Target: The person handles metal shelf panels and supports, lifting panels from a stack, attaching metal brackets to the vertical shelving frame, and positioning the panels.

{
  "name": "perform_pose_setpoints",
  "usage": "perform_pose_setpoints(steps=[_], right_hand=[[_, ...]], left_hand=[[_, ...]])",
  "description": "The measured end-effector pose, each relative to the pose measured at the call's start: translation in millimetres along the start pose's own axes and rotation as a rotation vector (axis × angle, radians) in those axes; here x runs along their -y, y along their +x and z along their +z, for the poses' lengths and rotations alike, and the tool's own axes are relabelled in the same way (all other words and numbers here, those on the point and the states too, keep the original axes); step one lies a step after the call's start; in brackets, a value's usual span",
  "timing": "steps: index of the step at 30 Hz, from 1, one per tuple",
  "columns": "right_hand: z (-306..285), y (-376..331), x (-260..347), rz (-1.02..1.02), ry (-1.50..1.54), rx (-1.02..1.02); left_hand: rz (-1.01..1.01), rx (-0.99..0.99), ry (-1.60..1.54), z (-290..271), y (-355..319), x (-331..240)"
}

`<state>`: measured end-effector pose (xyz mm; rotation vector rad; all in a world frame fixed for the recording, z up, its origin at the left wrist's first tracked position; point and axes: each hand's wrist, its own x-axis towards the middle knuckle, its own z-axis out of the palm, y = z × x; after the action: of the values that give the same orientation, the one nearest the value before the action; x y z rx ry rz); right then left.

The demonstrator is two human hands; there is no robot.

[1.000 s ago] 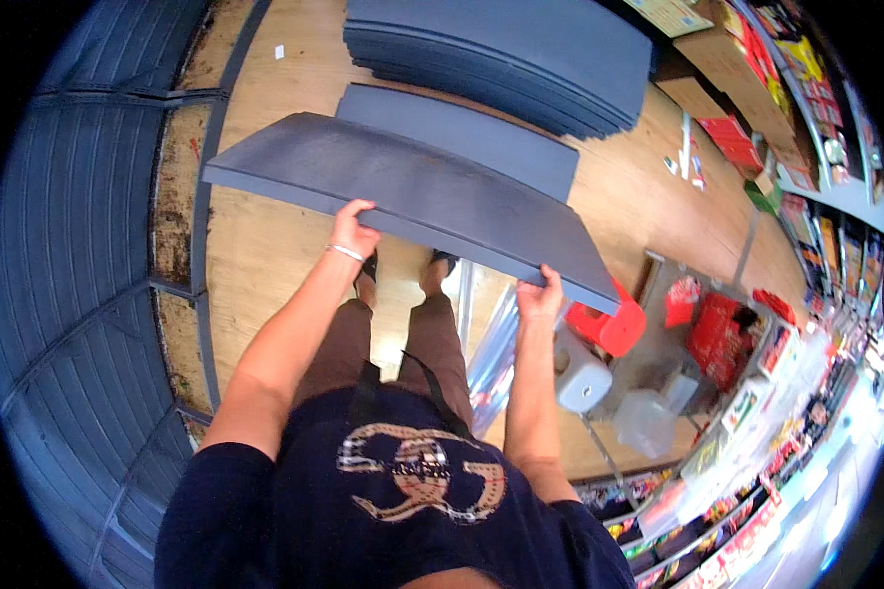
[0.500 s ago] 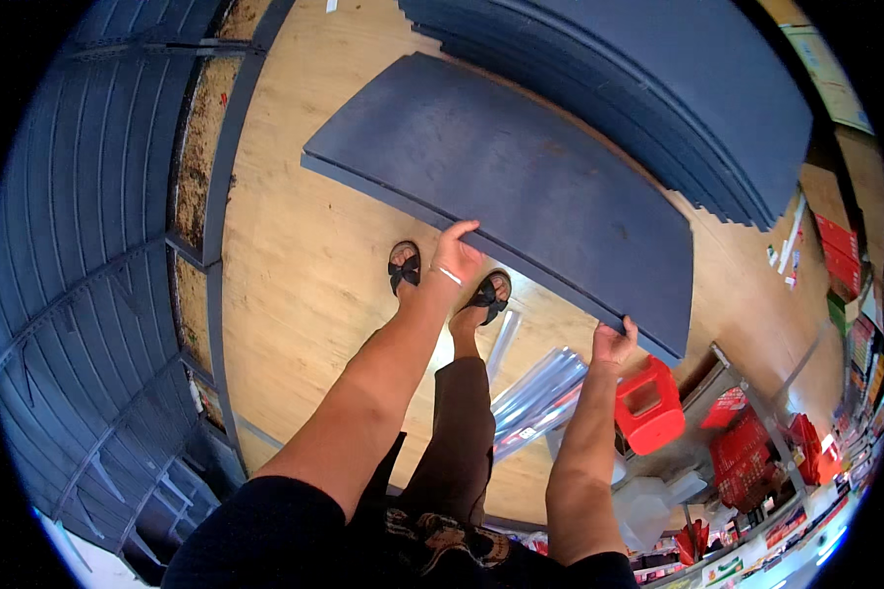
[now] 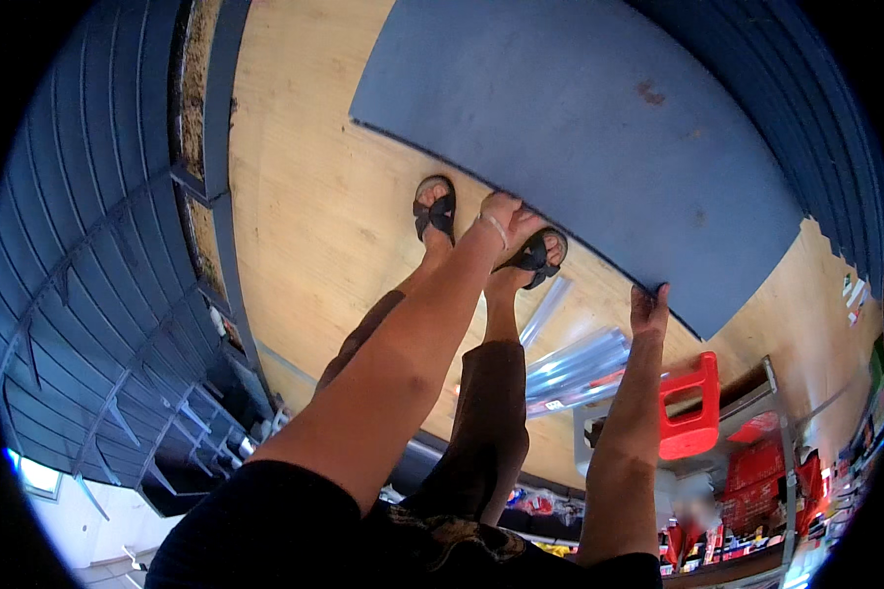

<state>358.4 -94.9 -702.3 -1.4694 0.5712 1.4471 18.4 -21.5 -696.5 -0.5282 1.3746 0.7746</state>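
Both hands hold a wide, flat, dark grey shelf panel [image 3: 580, 128] with some brownish scuff marks on its upper face. My left hand [image 3: 508, 210] is closed on the near edge, left of the panel's middle, with most of its fingers hidden beneath. Close to the right corner, my right hand [image 3: 648, 308] grips the same edge, its thumb on the rim. The far side of the panel runs out of view at the top, up against a stack of similar dark panels [image 3: 815, 108] at the upper right.
A dark slatted rack [image 3: 98, 245] with brackets lines the left. My sandalled feet stand on the pale wooden floor [image 3: 295, 196], below the panel's near edge. Rolls of clear plastic [image 3: 580, 368] lie by my legs, beside a red plastic stool [image 3: 692, 417]. Crowded shelves fill the lower right.
The panel has come up closer to me and appears larger, shifting rightward in view with both hands still on its edge. My view has turned, so the stack sits farther right.
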Motion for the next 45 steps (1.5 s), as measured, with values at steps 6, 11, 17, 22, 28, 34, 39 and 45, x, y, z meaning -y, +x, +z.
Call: perform_pose_setpoints(steps=[6, 11, 17, 22, 28, 34, 39, 45], right_hand=[[-11.2, 12.9, -18.9, -0.056, -0.139, -0.075], [-10.7, -16.6, -43.4, -0.141, -0.090, -0.024], [53.5, -17.5, -43.3, 0.100, 0.025, -0.167], [55.7, 17.2, -60.5, 0.106, 0.055, -0.232], [56.8, 26.9, -81.8, 0.041, -0.050, -0.181], [95.4, 8.9, -83.0, 0.110, -0.126, -0.395], [67.6, 14.9, -81.4, 0.056, -0.137, -0.182], [85.4, 9.6, -90.9, -0.080, -0.002, -0.119]], left_hand=[[0.109, -0.138, 0.022, 6.1, -5.9, 6.5], [0.054, 0.134, -0.059, -47.5, -30.0, 4.4], [0.082, -0.174, -0.069, -68.1, 11.9, -55.4], [0.129, -0.282, 0.079, -50.7, 38.6, -120.9], [0.293, -0.352, 0.211, -31.1, 30.4, -133.4], [0.628, -0.802, 0.828, -51.9, 48.3, -170.6], [1.176, -0.382, 0.992, -102.2, 74.6, -246.9], [0.834, -0.122, 1.247, -115.2, 85.7, -320.3]])
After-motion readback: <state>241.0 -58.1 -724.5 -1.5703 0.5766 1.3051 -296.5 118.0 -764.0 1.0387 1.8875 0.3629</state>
